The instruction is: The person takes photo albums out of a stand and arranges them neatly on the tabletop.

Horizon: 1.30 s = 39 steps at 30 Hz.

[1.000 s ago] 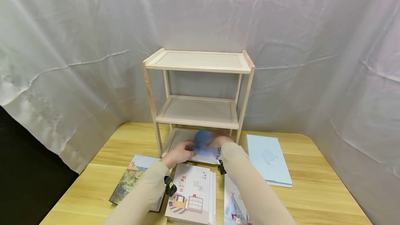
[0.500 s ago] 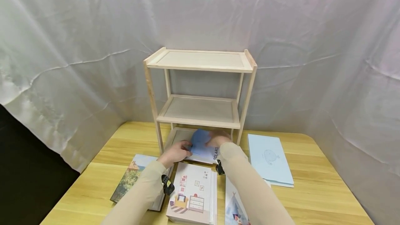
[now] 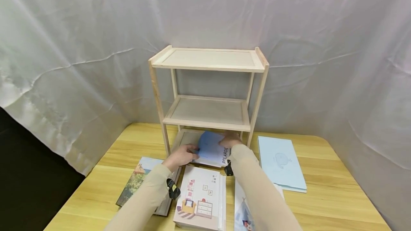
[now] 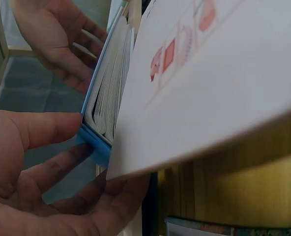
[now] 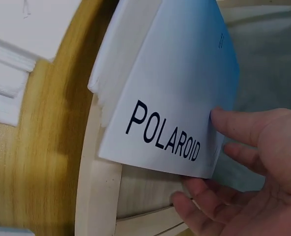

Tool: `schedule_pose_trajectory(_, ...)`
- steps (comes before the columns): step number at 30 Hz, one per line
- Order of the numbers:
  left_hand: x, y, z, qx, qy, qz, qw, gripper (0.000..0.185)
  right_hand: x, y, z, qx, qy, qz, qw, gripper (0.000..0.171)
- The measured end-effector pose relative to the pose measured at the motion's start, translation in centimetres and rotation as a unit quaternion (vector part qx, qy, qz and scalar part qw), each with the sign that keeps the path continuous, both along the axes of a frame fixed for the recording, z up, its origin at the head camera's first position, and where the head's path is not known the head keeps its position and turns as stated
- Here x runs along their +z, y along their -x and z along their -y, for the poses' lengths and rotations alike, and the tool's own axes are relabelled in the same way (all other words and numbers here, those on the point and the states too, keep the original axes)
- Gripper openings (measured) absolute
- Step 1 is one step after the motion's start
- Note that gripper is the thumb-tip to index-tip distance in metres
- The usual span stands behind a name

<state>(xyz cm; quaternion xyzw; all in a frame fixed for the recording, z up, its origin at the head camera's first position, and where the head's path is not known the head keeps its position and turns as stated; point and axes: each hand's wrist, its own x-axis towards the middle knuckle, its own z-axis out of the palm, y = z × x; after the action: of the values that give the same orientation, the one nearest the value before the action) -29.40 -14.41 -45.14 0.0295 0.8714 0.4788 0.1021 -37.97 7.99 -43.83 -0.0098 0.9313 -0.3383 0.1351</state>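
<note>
Head view: blue book (image 3: 212,148) at the front of the bottom shelf (image 3: 186,138) of the wooden rack (image 3: 208,92), half in, half out. Left hand (image 3: 181,155) on its left edge, right hand (image 3: 230,140) on its right edge, both touching. Picture books close by on the yellow table (image 3: 337,202): house book (image 3: 200,199), tree book (image 3: 136,183), pale blue book (image 3: 280,163). Left wrist view: left hand (image 4: 42,172) with thumb and fingers stretched out loose, blue book (image 4: 103,103) resting against them. Right hand (image 4: 62,44) behind, fingers spread on the far side. Right wrist view: right hand (image 5: 248,167) with fingers spread, tips pressed on the blue book (image 5: 180,93), word POLAROID on its cover.
</note>
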Motion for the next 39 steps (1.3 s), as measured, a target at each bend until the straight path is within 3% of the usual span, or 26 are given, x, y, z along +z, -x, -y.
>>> schedule_pose_trajectory(5,0.2,-0.6,-0.3,0.010,-0.025,0.010,0.9996,0.048,0.1,-0.4,-0.2,0.006,0.010,0.000,1.000,0.079)
schedule_pose_trajectory(10,0.5,-1.1,-0.3,0.035,0.031,-0.002,0.9989,0.046,0.0,-0.6,0.1,0.008,0.018,0.008,1.000,0.075)
schedule_pose_trajectory(14,0.7,-1.2,-0.2,0.040,0.042,0.007,0.9983,0.046,0.0,-0.7,0.2,0.005,0.028,0.024,0.999,0.070)
schedule_pose_trajectory(21,0.3,-1.2,-0.1,0.044,-0.009,0.029,0.9986,0.049,-0.2,-0.7,0.2,0.009,0.033,0.023,0.999,0.067)
schedule_pose_trajectory(30,-0.2,-1.2,0.5,0.043,-0.057,0.040,0.9966,0.048,-0.3,-1.3,0.4,-0.005,0.090,0.026,0.996,0.068)
schedule_pose_trajectory(39,0.0,-0.9,1.1,0.064,-0.147,0.058,0.9854,0.047,-0.8,-0.8,0.5,0.004,0.096,0.026,0.995,0.067)
